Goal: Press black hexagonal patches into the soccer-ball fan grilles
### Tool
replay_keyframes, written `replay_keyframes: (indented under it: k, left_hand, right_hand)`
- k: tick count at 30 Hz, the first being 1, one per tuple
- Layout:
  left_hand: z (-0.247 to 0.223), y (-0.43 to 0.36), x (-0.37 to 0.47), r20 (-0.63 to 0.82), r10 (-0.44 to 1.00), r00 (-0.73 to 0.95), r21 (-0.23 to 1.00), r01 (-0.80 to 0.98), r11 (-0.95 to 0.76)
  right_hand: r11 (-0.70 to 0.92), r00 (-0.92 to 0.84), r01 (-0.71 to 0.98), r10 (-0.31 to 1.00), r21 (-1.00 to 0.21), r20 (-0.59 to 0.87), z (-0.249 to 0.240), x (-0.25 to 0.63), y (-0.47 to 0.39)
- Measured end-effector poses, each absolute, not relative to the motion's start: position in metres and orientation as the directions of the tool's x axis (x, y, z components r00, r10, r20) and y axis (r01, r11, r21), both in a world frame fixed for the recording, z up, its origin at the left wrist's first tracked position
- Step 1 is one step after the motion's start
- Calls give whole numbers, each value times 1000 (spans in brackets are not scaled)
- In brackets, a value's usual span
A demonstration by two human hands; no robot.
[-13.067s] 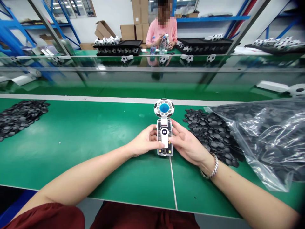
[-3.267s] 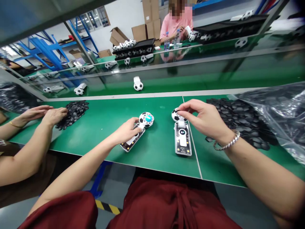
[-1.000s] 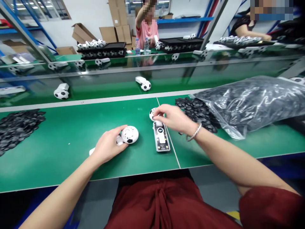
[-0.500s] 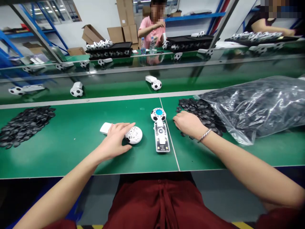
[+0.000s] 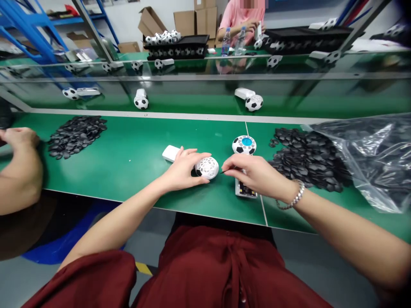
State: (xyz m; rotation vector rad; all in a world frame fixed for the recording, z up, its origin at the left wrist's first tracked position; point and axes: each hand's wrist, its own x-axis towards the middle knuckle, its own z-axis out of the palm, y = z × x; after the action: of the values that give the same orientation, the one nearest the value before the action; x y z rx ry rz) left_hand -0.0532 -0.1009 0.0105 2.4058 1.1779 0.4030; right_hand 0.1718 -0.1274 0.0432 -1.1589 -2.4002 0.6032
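My left hand is curled round a white soccer-ball device, thumb and forefinger on either side of its round head. The head has an open lattice face, and a white handle sticks out beyond my fingers. Close to the right of the head, my right hand pinches a small black piece. Partly covered by that hand lies a second soccer-ball device with a blue disc in its head and a clear-cased handle. A pile of black pieces spreads to the right.
A clear plastic bag of black pieces sits at right. Another black pile lies left, near a co-worker's hand. Behind a pale ledge, more soccer-ball devices rest on a green surface. Across from me sits a person in pink.
My right hand has moved left from the black pile to beside the ball head, now pinching a black piece. The view has shifted left, and a co-worker's arm shows at the left.
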Motion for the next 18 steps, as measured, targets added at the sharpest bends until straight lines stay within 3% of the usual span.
replay_keyframes:
  k: [5, 11, 18]
  left_hand:
    - [10, -103, -52, 101, 791, 604, 506, 653, -563]
    - [9, -106, -45, 132, 836, 533, 518, 682, -516]
    - [6, -107, -42, 157, 853, 498, 507, 701, -502]
  right_hand:
    - [631, -663, 579, 733, -515, 152, 33, 156, -120]
    - [610, -621, 575, 759, -545, 194, 30, 151, -117]
    - [544, -604, 602, 789, -584, 112, 38, 149, -117]
